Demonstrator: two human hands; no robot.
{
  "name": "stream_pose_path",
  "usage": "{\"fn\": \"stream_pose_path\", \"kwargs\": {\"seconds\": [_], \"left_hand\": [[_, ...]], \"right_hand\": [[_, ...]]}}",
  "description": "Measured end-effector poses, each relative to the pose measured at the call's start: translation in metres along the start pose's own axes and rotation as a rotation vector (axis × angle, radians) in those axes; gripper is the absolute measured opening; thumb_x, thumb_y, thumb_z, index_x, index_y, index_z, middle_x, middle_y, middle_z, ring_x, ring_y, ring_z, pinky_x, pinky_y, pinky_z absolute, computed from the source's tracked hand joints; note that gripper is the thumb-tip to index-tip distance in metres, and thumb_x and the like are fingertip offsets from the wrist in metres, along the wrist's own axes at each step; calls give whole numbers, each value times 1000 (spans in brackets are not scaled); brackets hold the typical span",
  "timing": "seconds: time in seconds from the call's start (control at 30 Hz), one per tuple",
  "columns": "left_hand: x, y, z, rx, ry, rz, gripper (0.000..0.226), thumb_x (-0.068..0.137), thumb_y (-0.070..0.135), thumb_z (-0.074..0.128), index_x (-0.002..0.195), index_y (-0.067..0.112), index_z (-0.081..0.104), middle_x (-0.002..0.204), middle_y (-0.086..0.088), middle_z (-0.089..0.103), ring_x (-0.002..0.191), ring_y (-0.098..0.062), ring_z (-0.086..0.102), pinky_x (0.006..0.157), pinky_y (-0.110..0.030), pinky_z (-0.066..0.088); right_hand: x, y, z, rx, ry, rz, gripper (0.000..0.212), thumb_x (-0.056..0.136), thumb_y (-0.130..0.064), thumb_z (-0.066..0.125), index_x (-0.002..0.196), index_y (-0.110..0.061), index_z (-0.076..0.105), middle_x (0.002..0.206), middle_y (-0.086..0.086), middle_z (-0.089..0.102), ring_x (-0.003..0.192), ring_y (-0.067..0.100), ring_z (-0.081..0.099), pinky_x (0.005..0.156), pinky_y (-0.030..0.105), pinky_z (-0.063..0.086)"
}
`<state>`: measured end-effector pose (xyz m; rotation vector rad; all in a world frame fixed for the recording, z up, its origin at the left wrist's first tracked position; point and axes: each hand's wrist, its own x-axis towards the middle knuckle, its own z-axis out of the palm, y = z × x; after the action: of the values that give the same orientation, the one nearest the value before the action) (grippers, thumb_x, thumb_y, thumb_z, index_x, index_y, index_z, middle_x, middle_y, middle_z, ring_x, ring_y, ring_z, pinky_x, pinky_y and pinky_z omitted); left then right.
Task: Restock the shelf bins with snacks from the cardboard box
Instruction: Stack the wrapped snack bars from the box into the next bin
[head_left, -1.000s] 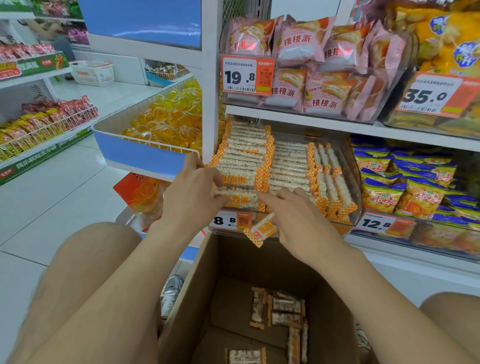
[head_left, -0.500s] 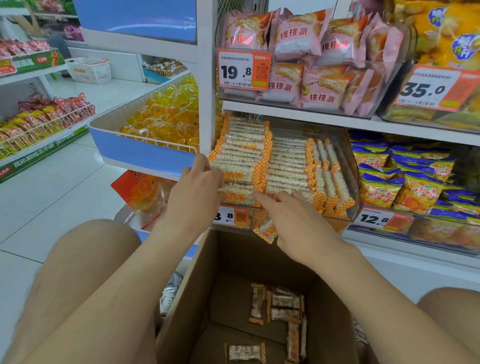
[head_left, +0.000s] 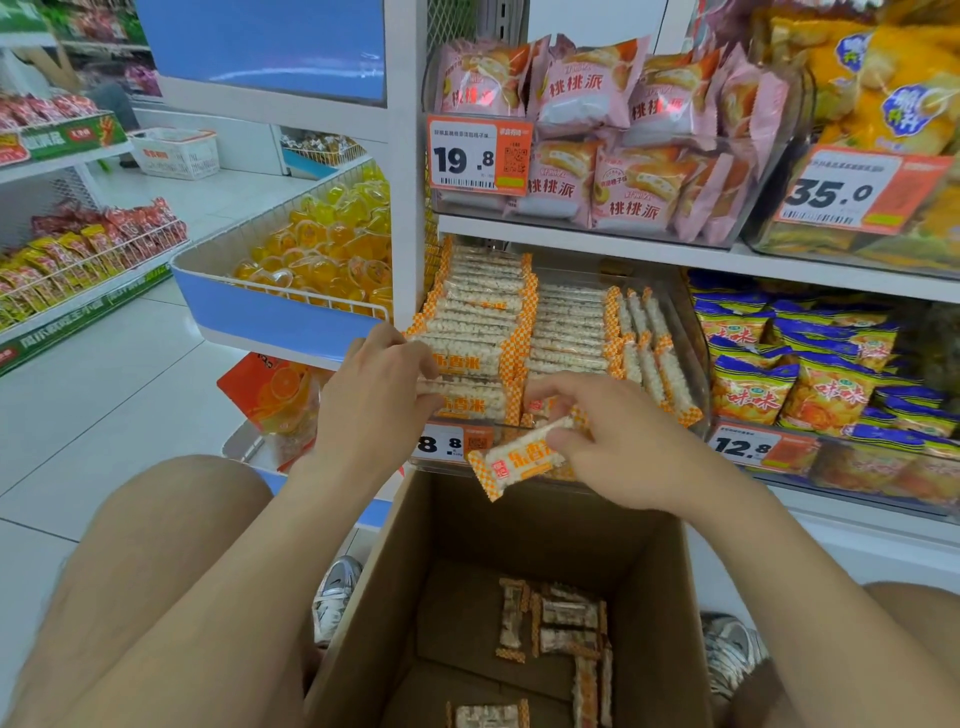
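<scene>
Scene evenly lit from overhead, colours bright, soft glare seen on the blue panel (head_left: 270, 47), cardboard box (head_left: 670, 597) interior held in shade, lines of the shelf (head_left: 623, 244) bowed at frame edges by wide-angle distortion, far aisle (head_left: 208, 197) slightly softened.

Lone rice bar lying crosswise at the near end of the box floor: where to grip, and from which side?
Probably pinch the rice bar at mid-length across its narrow width, coming straight down from above. It lies flat and crosswise, apart from the other bars, and the walls of the cardboard box block any side approach.
</scene>
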<state>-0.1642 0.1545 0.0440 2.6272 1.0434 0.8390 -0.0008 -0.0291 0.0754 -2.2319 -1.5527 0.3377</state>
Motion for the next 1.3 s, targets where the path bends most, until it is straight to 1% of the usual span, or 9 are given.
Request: {"fn": "stream_pose_path", "kwargs": {"seconds": [0.2, 0.3, 0.43, 0.57, 0.63, 0.7, 0.9, 1.13, 1.3], "left_hand": [[2, 4, -7, -58, -18, -42, 32, 77, 26, 92, 100, 27, 69, 105, 3, 52, 106, -24, 53, 76, -40, 50], [1, 6, -6, -54, -41, -29, 32, 79, 31, 90, 105, 27, 71, 107, 2, 51, 107, -24, 50, 82, -38, 48], [0, 8, -2, 51, -24, 61, 28, 80, 33, 89, 105, 27, 79, 102, 2, 51, 102, -26, 48, 87, -42, 47], [0, 10, 0, 57, 0, 110, 19, 84, 33, 86, 101, 27, 79, 106, 4, 56, 106, -26, 49, 88, -40, 41], [-2, 11, -1, 23, 23, 190, 17, 88, 33, 82, 102, 27, 76, 110, 6, 59, 110, -24, 50, 88, -39, 37], [-3, 17, -6, -61, 36, 268, 13, 93, 33, 76, 103, 26, 71, 108, 9, 64, 107, -20, 51, 86, -37, 39], [4, 35, -13, -686, -207, -25, 15, 103, 12, 64, 114, 18, 71, 109, 4, 73, 95, -17, 72, 75, -34, 63], [-5, 57, -18, -1406, -369, -339, 27, 107, 9, 49, 126, 8, 69, 129, -13, 71, 119, -29, 69, 97, -50, 59], [-6, 60, -13, -1017, -303, -63, 39, 96, 15, 75, 130, 34, 65, 118, 11, 73, 106, -15, 73, 95, -41, 61]], "right_hand": [[4, -1, -7, 295, 363, 105, 26, 107, -19, 58, 125, -32, 72, 126, -14, 63, 90, -10, 61, 72, 5, 47], [10, 1, 1, 375, 486, 190, 30, 107, -18, 57, 131, -30, 70, 127, -14, 64, 100, -9, 55, 71, 3, 35], [16, 3, 5, 534, 531, 267, 36, 109, -15, 52, 142, -24, 63, 128, -10, 63, 111, 4, 61, 77, 13, 43], [13, 0, 0, 690, 558, 282, 28, 109, -14, 47, 122, -34, 60, 96, -14, 66, 64, -7, 59, 57, 14, 48], [10, 0, -6, 712, 543, 267, 23, 108, -16, 47, 117, -32, 60, 88, -7, 66, 56, -2, 55, 55, 26, 52], [7, -1, -11, 672, 494, 168, 23, 107, -18, 50, 120, -27, 66, 92, -4, 68, 57, -2, 53, 48, 19, 43], [-1, 1, -3, 323, 378, -54, 24, 106, -29, 54, 119, -48, 59, 120, -18, 55, 115, -6, 50, 93, 15, 39], [-1, 18, 0, 318, 454, -51, 30, 104, -32, 59, 131, -44, 65, 126, -14, 45, 122, -4, 45, 104, 20, 41], [-9, 26, -9, 111, 346, -140, 45, 108, -40, 49, 152, -45, 47, 150, -21, 39, 142, 1, 33, 119, 34, 31]]}}
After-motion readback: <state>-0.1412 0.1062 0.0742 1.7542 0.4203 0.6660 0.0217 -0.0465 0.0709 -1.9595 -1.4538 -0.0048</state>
